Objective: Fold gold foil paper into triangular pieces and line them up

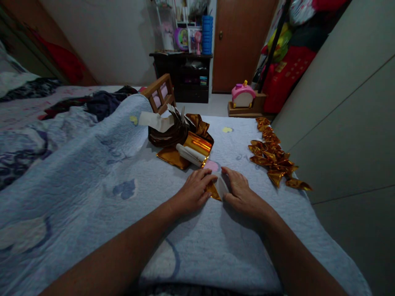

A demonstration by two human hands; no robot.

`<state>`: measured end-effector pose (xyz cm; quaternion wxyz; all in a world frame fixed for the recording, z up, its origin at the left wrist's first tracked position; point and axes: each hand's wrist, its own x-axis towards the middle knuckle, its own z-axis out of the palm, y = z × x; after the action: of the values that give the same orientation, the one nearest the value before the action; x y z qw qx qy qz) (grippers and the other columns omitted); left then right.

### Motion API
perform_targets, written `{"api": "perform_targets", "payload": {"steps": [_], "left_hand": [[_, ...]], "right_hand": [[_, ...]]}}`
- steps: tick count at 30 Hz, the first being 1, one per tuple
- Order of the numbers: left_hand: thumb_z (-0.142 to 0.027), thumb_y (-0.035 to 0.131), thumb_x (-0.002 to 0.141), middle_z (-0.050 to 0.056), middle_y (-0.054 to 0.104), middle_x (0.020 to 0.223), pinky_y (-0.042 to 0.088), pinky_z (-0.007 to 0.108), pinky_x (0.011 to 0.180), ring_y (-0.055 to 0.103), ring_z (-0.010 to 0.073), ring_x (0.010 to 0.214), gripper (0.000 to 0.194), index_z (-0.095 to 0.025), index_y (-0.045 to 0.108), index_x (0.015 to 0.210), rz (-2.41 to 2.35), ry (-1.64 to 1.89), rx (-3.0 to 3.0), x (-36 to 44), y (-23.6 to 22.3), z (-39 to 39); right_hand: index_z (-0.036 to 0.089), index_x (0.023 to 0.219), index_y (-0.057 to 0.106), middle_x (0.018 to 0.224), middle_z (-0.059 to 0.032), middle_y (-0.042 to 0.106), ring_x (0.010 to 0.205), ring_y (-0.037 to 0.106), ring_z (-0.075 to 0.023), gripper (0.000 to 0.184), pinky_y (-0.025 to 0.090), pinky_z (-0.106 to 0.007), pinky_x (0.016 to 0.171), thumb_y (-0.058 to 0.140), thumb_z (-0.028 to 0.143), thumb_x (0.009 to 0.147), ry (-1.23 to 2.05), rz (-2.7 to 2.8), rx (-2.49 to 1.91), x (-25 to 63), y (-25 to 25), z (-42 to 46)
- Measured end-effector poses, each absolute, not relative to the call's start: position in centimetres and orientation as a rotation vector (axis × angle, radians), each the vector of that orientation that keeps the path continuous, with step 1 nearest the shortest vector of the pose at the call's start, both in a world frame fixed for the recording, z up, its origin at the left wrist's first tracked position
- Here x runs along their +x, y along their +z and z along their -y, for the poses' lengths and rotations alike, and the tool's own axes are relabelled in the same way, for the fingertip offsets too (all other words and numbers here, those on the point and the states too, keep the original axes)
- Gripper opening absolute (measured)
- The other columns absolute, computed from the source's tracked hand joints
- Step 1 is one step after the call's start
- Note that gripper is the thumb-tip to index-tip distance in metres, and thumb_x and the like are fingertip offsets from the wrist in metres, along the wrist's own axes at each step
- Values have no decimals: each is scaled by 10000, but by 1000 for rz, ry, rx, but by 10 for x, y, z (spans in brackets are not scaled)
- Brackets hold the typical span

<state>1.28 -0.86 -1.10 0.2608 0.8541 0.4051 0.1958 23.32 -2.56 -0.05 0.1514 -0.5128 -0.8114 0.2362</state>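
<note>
Person's two hands at work on a bed. The left hand (195,190) holds the left edge of a small folded foil sheet (214,192), its fingers curled together; the right hand (240,190) grips the opposite edge between thumb and fingers. The sheet, gold on one face and whitish on the other, lies between the hands on a pale blue bedcover (123,230). Just beyond the left hand, whitish folded papers (191,155) rest on gold sheets, beside a dark-edged bundle (168,135). To the right, near the bed's edge, lies a row of crumpled gold foil pieces (271,154). Farther out stand a pink toy (243,97), a dark cabinet (182,74) and a brown door (243,45).
</note>
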Motion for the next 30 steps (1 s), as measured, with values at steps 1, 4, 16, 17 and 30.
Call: {"api": "perform_targets", "payload": {"steps": [1, 4, 16, 17, 30], "left_hand": [[-122, 583, 827, 130, 460, 1467, 354, 523, 1159, 415, 298, 1364, 538, -238, 510, 1347, -1084, 538, 2307, 12, -11, 8], [-131, 614, 814, 131, 469, 1465, 363, 514, 1152, 435, 297, 1347, 594, -239, 487, 1385, -1045, 569, 2275, 11, -10, 6], [-165, 755, 730, 106, 553, 1418, 434, 475, 1070, 525, 300, 1227, 773, -249, 440, 1431, -1109, 645, 2162, 13, -5, 7], [-145, 741, 733, 104, 553, 1426, 442, 463, 1070, 535, 295, 1240, 765, -247, 441, 1429, -1093, 660, 2143, 13, -5, 7], [-110, 643, 763, 26, 705, 997, 540, 307, 788, 660, 164, 776, 753, -209, 421, 1475, -1096, 680, 1935, 16, -1, 12]], "right_hand": [[139, 1560, 276, 1531, -191, 435, 1435, 366, -312, 785, 277, -521, 1187, 480, 237, 809, 684, 2323, -1473, 233, 0, 26], [116, 1552, 289, 1538, -205, 414, 1440, 352, -323, 812, 264, -515, 1194, 524, 253, 786, 696, 2313, -1477, 231, 1, 26], [164, 1531, 333, 1474, -193, 478, 1369, 429, -335, 772, 336, -522, 1138, 596, 307, 820, 719, 2258, -1449, 230, 8, 26], [169, 1527, 335, 1471, -192, 479, 1368, 432, -333, 767, 342, -521, 1135, 594, 296, 816, 715, 2235, -1443, 230, 8, 26], [204, 971, 525, 963, -88, 624, 900, 604, -240, 173, 486, -394, 820, 518, 267, 810, 650, 1714, -1494, 231, 3, 17]]}}
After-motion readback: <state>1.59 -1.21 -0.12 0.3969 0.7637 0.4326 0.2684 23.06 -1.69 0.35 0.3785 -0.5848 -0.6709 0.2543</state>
